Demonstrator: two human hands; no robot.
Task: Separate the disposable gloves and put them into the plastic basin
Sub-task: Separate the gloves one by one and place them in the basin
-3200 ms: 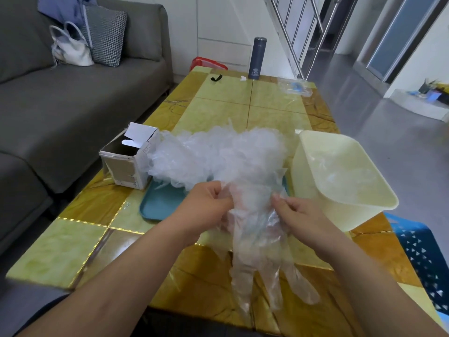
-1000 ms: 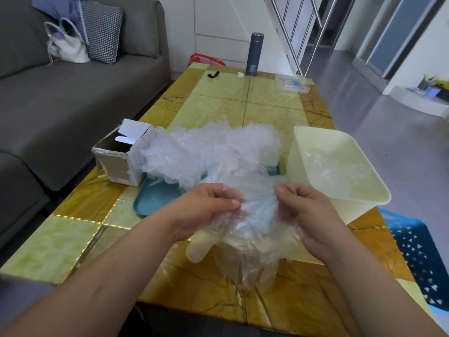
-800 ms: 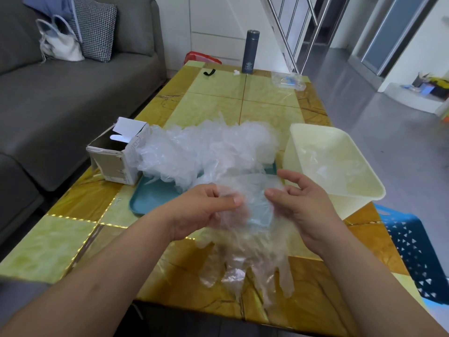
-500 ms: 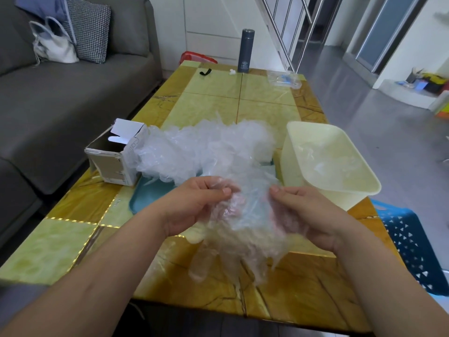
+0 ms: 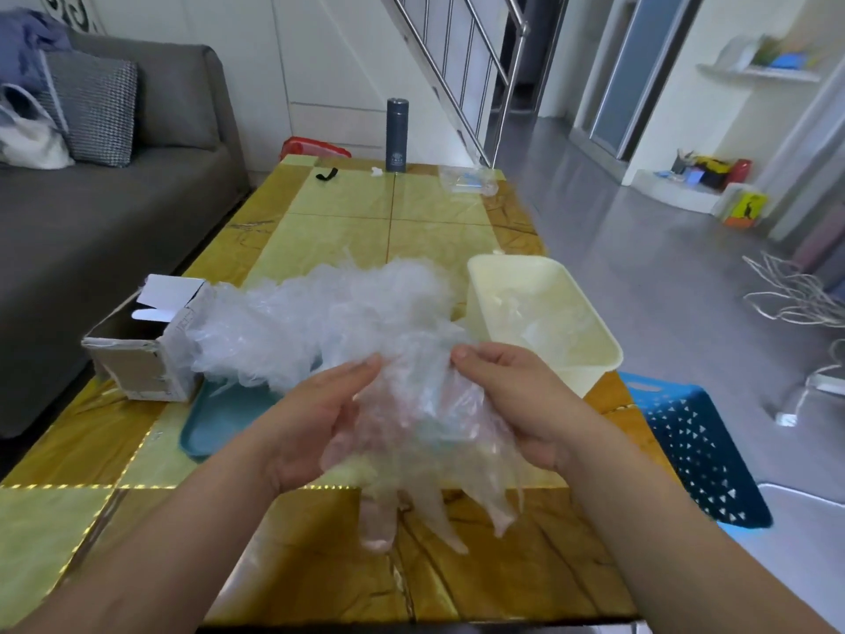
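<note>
A bunch of clear disposable gloves (image 5: pixel 418 432) hangs between my hands above the table's near half, fingers dangling down. My left hand (image 5: pixel 315 414) pinches its upper left edge. My right hand (image 5: pixel 512 400) grips the upper right edge. Behind them a big fluffy pile of clear gloves (image 5: pixel 320 322) lies over a teal tray (image 5: pixel 215 423). The pale yellow plastic basin (image 5: pixel 599 359) stands to the right of the pile, with some clear gloves inside.
An open cardboard box (image 5: pixel 137 354) sits left of the pile. A dark flask (image 5: pixel 396 135), a black clip (image 5: pixel 326 174) and a clear bag (image 5: pixel 468 181) lie at the table's far end. A blue basket (image 5: pixel 699 455) stands on the floor at right, a grey sofa (image 5: pixel 105 212) at left.
The bunch stayed between both hands as they shifted their hold on its top edge; its fingers now hang lower. The camera view tilted upward.
</note>
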